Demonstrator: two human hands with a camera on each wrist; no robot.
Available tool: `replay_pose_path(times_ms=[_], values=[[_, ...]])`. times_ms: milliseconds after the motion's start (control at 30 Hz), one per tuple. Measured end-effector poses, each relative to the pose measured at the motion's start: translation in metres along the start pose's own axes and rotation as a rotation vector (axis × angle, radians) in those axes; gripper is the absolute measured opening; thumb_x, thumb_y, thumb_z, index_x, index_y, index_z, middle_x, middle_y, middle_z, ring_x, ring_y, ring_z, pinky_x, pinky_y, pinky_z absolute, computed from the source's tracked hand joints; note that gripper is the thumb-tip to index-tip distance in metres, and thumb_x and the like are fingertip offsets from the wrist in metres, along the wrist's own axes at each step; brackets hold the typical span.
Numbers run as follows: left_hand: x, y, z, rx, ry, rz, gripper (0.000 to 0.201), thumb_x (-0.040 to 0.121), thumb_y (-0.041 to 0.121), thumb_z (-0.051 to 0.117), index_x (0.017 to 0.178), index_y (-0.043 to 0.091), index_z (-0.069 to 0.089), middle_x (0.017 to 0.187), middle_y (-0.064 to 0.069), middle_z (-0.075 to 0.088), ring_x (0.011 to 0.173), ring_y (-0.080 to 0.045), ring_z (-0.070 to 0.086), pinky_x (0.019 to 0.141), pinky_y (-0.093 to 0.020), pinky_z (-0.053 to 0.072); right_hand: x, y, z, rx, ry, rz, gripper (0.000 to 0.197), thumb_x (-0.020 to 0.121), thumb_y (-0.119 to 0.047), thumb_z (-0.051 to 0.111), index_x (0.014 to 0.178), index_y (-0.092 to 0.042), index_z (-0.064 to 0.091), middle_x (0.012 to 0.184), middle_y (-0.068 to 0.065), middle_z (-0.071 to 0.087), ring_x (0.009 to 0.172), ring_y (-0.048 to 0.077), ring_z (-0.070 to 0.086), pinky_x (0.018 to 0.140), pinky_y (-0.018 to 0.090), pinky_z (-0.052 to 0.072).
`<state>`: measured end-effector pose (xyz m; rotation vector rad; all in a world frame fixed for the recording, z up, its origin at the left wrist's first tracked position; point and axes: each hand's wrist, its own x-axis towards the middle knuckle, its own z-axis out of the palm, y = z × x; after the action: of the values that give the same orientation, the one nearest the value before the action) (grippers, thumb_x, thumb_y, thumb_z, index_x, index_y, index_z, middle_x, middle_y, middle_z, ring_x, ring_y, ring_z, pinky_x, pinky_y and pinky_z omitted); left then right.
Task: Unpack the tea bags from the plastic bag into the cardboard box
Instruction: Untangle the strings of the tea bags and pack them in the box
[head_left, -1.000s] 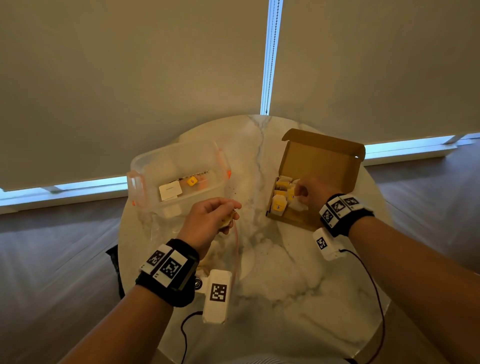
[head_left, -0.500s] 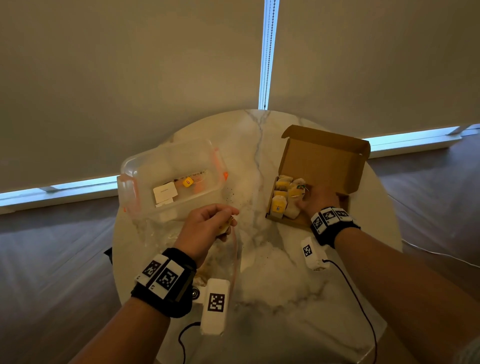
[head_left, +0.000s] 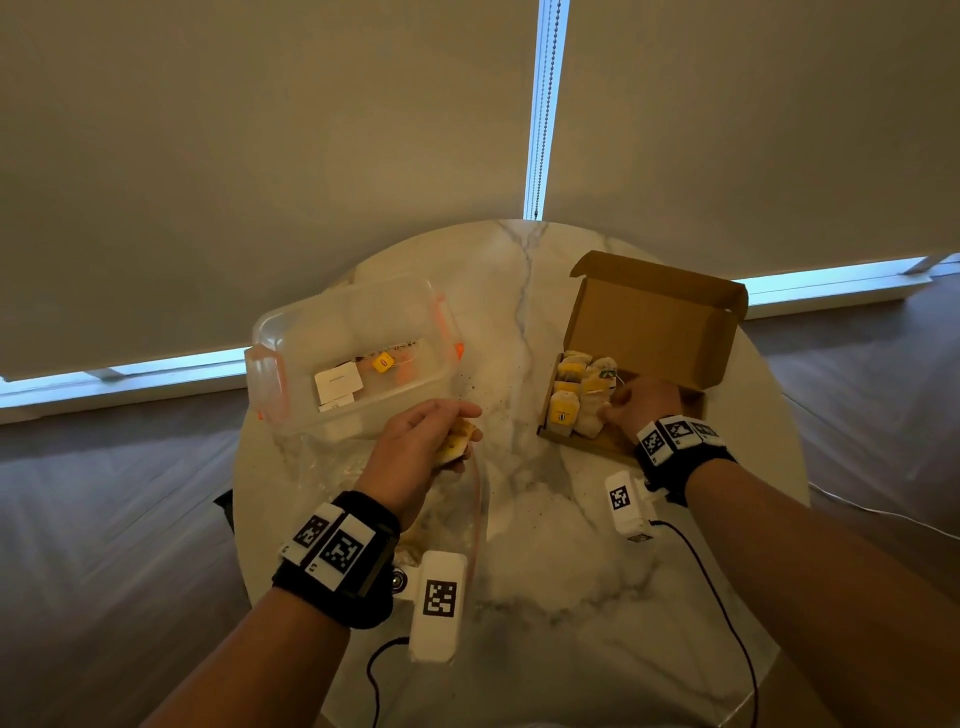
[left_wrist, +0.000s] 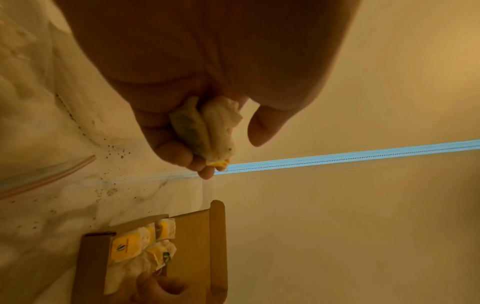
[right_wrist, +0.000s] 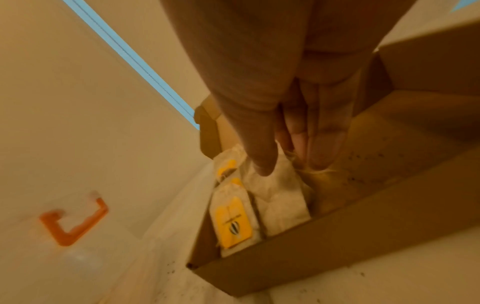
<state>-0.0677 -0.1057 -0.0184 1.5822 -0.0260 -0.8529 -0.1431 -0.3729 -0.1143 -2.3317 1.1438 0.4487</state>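
Over the table's middle my left hand (head_left: 460, 434) grips a small bunch of white tea bags (left_wrist: 207, 131), fingers curled round them. The open cardboard box (head_left: 654, 317) stands at the right, with several yellow-tagged tea bags (head_left: 571, 395) packed upright at its left end. My right hand (head_left: 610, 413) is inside the box. Its thumb and straight fingers (right_wrist: 319, 148) pinch the top of a white tea bag (right_wrist: 279, 195) that stands next to the row. The clear plastic bag (head_left: 332, 467) with its pink zip strip lies crumpled under my left wrist.
A clear plastic container (head_left: 291, 338) with orange latches sits at the table's left rear, with a few tags and cards inside. Dark tea crumbs speckle the round marble table (head_left: 545, 545) between container and box. Roller blinds hang behind the table.
My right hand has slid toward the near end of the tea bag row in the box. The left hand has kept its grip and stayed in about the same place.
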Motion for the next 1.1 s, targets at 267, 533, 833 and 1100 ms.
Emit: replay_pose_path(times_ms=[267,533,833,1100], values=[[-0.001,0.004,0.008,-0.322,0.003,-0.061,0.029,0.098,0.014,0.045,0.107,-0.002,0.067,0.09,-0.017,0.066,0.073,-0.022,0.06,0.07,-0.031,0.051,-0.09,-0.063,-0.029,0.348,0.096,-0.691,0.011,0.089,-0.027,0.064,0.1,-0.025,0.068,0.089,-0.012,0.064,0.078,0.002,0.056,0.069,0.017,0.044],[-0.009,0.008,0.007,-0.463,-0.059,-0.052,0.042,0.095,0.015,0.045,0.126,-0.011,0.055,0.101,-0.016,0.063,0.085,-0.02,0.064,0.076,-0.029,0.056,-0.118,-0.093,-0.015,0.245,0.148,-1.064,0.025,0.079,-0.019,0.076,0.103,-0.022,0.074,0.091,-0.002,0.058,0.082,0.008,0.051,0.07,0.019,0.04],[-0.016,0.003,0.004,-0.47,-0.09,-0.079,0.035,0.099,0.024,0.039,0.106,0.002,0.065,0.093,-0.013,0.066,0.079,-0.021,0.062,0.08,-0.034,0.052,-0.122,-0.101,-0.028,0.37,0.149,-0.991,0.016,0.082,-0.013,0.07,0.094,-0.019,0.077,0.075,-0.004,0.065,0.062,0.003,0.054,0.06,0.017,0.044],[-0.017,0.002,-0.001,-0.469,-0.099,-0.075,0.047,0.099,0.033,0.038,0.121,-0.003,0.06,0.101,-0.019,0.065,0.079,-0.024,0.062,0.077,-0.032,0.053,-0.13,-0.099,-0.049,0.652,0.023,-0.819,0.008,0.089,-0.01,0.065,0.094,-0.01,0.072,0.063,0.006,0.069,0.047,0.019,0.063,0.048,0.031,0.055]])
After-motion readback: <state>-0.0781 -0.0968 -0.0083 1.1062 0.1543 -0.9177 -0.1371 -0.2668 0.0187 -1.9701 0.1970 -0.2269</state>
